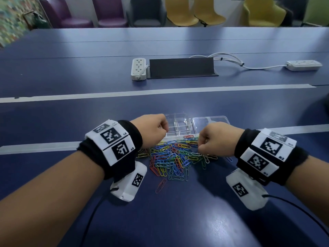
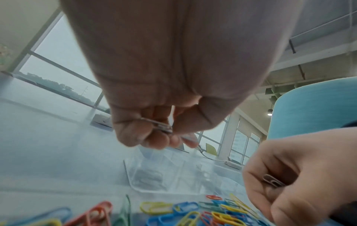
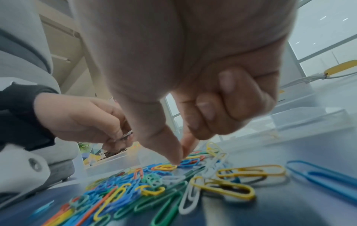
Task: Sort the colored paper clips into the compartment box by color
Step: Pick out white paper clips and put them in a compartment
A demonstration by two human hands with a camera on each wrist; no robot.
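A heap of colored paper clips [image 1: 175, 157] lies on the blue table in front of a clear compartment box [image 1: 179, 126], whose open lid [image 1: 210, 122] lies to its right. One compartment holds whitish clips [image 2: 148, 177]. My left hand [image 1: 164, 130] hovers at the box's near left corner and grips a few whitish clips [image 2: 160, 126] in its curled fingers. My right hand [image 1: 201, 142] is at the heap's far right. Its thumb and forefinger [image 3: 182, 154] pinch down onto the clips, and a pale clip [image 2: 272, 181] is tucked in its curled fingers.
A single red clip [image 1: 160, 185] lies near me, apart from the heap, and a blue one [image 1: 229, 158] lies to the right. Two white power strips [image 1: 138, 68] [image 1: 304, 65] and a dark cable flap [image 1: 181, 67] sit mid-table. Chairs [image 1: 181, 13] line the far side.
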